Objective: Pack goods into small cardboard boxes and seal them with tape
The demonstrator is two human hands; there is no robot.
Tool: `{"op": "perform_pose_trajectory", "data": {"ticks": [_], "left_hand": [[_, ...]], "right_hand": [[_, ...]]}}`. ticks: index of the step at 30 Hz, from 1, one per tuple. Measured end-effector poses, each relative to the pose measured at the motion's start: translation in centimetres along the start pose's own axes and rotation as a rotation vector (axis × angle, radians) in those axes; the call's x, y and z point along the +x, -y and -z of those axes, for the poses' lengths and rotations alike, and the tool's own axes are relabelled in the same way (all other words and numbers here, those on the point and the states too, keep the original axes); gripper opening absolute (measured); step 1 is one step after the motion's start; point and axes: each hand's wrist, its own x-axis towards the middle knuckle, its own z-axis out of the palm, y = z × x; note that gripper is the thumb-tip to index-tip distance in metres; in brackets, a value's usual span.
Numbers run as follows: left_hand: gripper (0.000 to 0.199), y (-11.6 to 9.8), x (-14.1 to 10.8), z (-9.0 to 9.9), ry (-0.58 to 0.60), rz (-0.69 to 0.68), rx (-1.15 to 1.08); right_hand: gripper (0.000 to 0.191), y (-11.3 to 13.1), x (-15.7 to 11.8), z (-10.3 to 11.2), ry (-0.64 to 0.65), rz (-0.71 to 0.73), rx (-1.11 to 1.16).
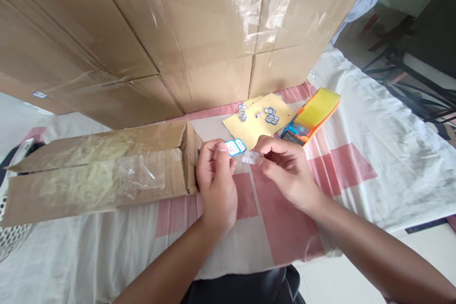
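Note:
My left hand (218, 178) pinches a small blue-edged white label (235, 147) with handwriting on it, between thumb and fingers. Close beside it, my right hand (285, 168) grips a small whitish, translucent slip (250, 157) by its right end. The slip's left end comes near the label; whether they touch I cannot tell. Behind my hands lies a yellow sheet (249, 128) with several similar blue-edged labels (272, 119) on it. An orange and blue tape dispenser (310, 116) with a yellow roll lies just beyond my right hand.
Large taped cardboard boxes (213, 23) stand like a wall at the back. A long carton (107, 171) lies to the left on the red and white cloth (295, 218). At the far left edge is a white perforated basket (12, 240); dark metal furniture (406, 76) stands at right.

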Motion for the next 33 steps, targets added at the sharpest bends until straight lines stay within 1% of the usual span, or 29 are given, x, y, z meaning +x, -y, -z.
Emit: {"op": "perform_pose_trajectory", "data": {"ticks": [2,4,8,11,13,16,19,21,23,26,29,33], "left_hand": [[0.023,0.2,0.1,0.1,-0.003,-0.021,0.032],[0.02,0.6,0.2,0.2,0.016,-0.045,0.124],[0.02,2.0,1.1,0.3,0.131,-0.06,0.386],[0.017,2.9,2.4,-0.2,0.202,-0.104,0.553],[0.013,3.1,3.5,-1.0,0.267,-0.122,0.697],[0.022,2.8,4.7,-2.8,0.337,-0.12,1.031],[0.024,2.4,5.3,-4.8,0.381,-0.092,1.405],[0.025,2.2,5.5,-5.9,0.411,-0.066,1.547],[0.024,2.1,5.6,-6.8,0.415,-0.048,1.599],[0.022,2.3,5.5,-7.5,0.397,-0.041,1.647],[0.024,2.5,5.3,-7.7,0.374,-0.043,1.693],[0.031,2.4,5.2,-7.5,0.316,-0.063,1.739]], "right_hand": [[0.024,-0.1,0.0,0.1,-0.02,0.034,-0.009],[0.024,-0.2,0.1,0.3,-0.06,0.08,-0.017],[0.026,-0.3,0.7,0.9,-0.184,0.141,-0.032],[0.027,-0.4,1.3,1.6,-0.265,0.155,-0.04],[0.028,-0.5,1.6,2.0,-0.309,0.158,-0.044],[0.028,-0.8,2.1,2.5,-0.35,0.171,-0.029],[0.027,-1.0,2.3,2.7,-0.351,0.193,-0.021],[0.027,-1.1,2.4,2.7,-0.344,0.208,-0.042],[0.027,-1.2,2.3,2.7,-0.333,0.217,-0.068],[0.027,-1.3,2.2,2.7,-0.313,0.221,-0.087],[0.025,-1.4,2.2,2.8,-0.305,0.223,-0.093],[0.023,-1.5,2.3,2.8,-0.296,0.221,-0.085]]}}
